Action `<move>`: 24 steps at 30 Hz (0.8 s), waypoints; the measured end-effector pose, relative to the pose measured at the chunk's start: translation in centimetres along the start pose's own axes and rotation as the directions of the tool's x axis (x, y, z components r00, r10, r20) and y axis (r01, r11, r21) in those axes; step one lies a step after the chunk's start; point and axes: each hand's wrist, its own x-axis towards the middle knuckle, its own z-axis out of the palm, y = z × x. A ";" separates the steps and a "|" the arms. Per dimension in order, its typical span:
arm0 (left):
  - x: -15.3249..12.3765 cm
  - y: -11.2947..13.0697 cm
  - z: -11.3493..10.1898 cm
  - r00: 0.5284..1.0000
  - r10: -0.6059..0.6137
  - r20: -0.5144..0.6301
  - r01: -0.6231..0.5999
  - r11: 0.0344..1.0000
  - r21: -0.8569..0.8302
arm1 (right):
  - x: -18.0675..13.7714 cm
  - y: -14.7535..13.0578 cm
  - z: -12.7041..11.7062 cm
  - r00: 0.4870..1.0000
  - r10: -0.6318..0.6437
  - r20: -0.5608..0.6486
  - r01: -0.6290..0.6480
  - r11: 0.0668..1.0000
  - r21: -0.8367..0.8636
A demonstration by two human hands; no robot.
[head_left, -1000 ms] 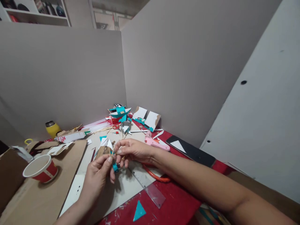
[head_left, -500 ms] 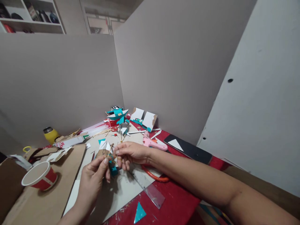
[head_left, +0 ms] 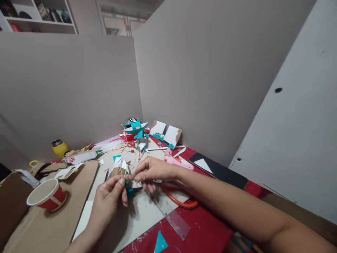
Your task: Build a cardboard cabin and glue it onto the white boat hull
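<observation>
Between the thumb and fingers of my left hand [head_left: 110,193] are thin wooden sticks [head_left: 126,169] that cross near their lower ends. My right hand [head_left: 152,172] meets the left fingertips in a closed pinch at the crossing; whatever it grips there is too small to name. Just behind and below the fingers lies a brown, white and teal paper piece [head_left: 117,171], partly hidden by them. A clear ruler [head_left: 177,223] runs out from under the right hand, and an orange loop handle [head_left: 181,202] curves beneath the right wrist.
A pink glue gun [head_left: 176,160] lies beyond the right forearm, beside a black phone-like slab [head_left: 223,172]. Teal-and-white paper boats [head_left: 135,127] stand at the back corner. On cardboard at left sits a paper cup [head_left: 48,195], with a yellow bottle [head_left: 60,149] behind.
The view has shifted slightly, so the scene sits further right. My right fingertips have come down closer to the left fingertips at the sticks. The left hand still pinches them.
</observation>
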 end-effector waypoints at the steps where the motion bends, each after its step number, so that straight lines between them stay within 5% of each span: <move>1: 0.1 0.0 -0.1 1.000 0.002 0.004 -0.002 1.000 0.016 | -0.2 -0.4 -0.2 0.995 -0.042 -0.090 0.035 0.997 -0.070; 5: 0.1 -0.4 0.1 0.995 -0.056 0.082 0.050 0.996 0.069 | -0.8 -1.1 -0.3 0.911 -0.287 -0.296 0.149 0.899 -0.412; 8: -0.2 -0.6 0.5 0.983 -0.095 0.156 0.071 0.985 0.155 | -1.3 -1.1 0.3 0.874 -0.444 -0.196 0.184 0.678 -0.712; 11: -0.5 -0.6 0.9 0.980 -0.078 0.181 0.030 0.967 0.251 | -1.8 -1.1 1.2 0.885 -0.461 -0.061 0.169 0.441 -0.882; 13: -0.7 -0.6 0.9 0.983 -0.043 0.179 -0.012 0.956 0.294 | -1.9 -1.2 1.5 0.895 -0.447 -0.016 0.177 0.386 -0.905; 16: -0.9 -0.5 0.7 0.987 0.051 0.151 -0.098 0.942 0.321 | -1.9 -1.2 1.7 0.914 -0.405 -0.010 0.211 0.497 -0.841; 21: -1.1 -0.3 0.5 0.985 0.142 0.102 -0.168 0.931 0.325 | -1.3 -0.7 1.5 0.962 -0.259 -0.089 0.194 0.876 -0.442; 24: -1.3 -0.1 0.5 0.983 0.165 0.081 -0.182 0.927 0.328 | -1.1 -0.5 1.4 0.980 -0.191 -0.063 0.161 0.932 -0.325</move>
